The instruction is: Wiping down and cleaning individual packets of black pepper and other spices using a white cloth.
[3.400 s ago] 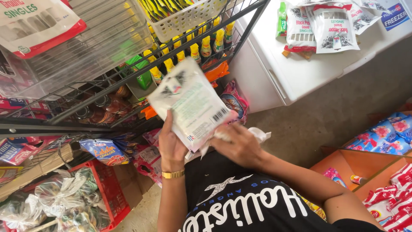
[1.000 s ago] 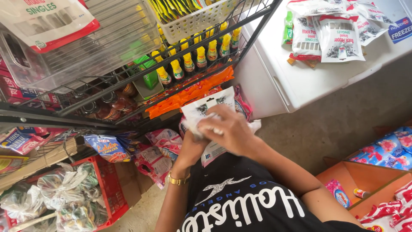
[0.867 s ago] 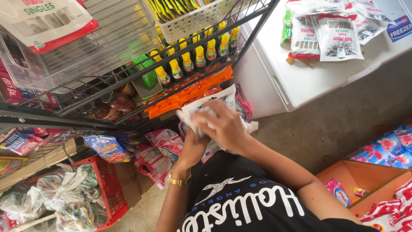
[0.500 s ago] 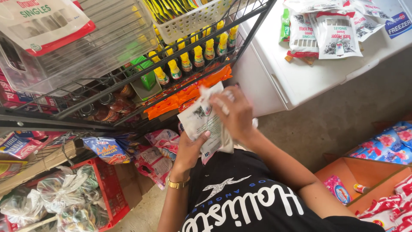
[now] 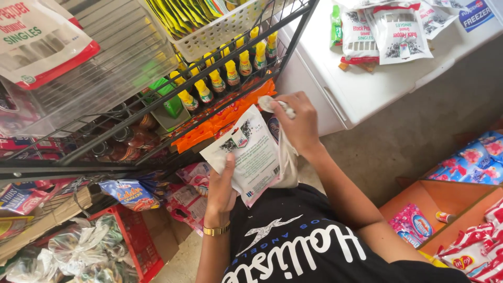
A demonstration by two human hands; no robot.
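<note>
While the left hand [image 5: 222, 186] pinches the lower left edge of a white spice pouch [image 5: 250, 153], thumb in front and fingers clamped behind it, the pouch stands tilted in the air in front of the person's chest, its printed face turned up towards the camera so it can be seen and worked on. Just right of the pouch's top corner, the right hand [image 5: 298, 123] has its fingers closed tightly around a crumpled white cloth [image 5: 285, 157]; a wad of it pokes out above the knuckles and the rest hangs down behind the pouch's right edge, so the cloth lies against the pouch, seemingly for wiping. Above and left of the pouch, a black wire rack [image 5: 157, 99] carries a row of small yellow-capped bottles [image 5: 230, 73], lined up along its front rail, with an orange strip [image 5: 220, 121] beneath them. Up and to the right of the pouch, more pouches of the same kind [image 5: 382, 31] lie flat on a white chest freezer [image 5: 367, 84]. Below and right of the pouch, an orange cardboard box [image 5: 435, 209] holds pink packets [image 5: 414, 222].
</note>
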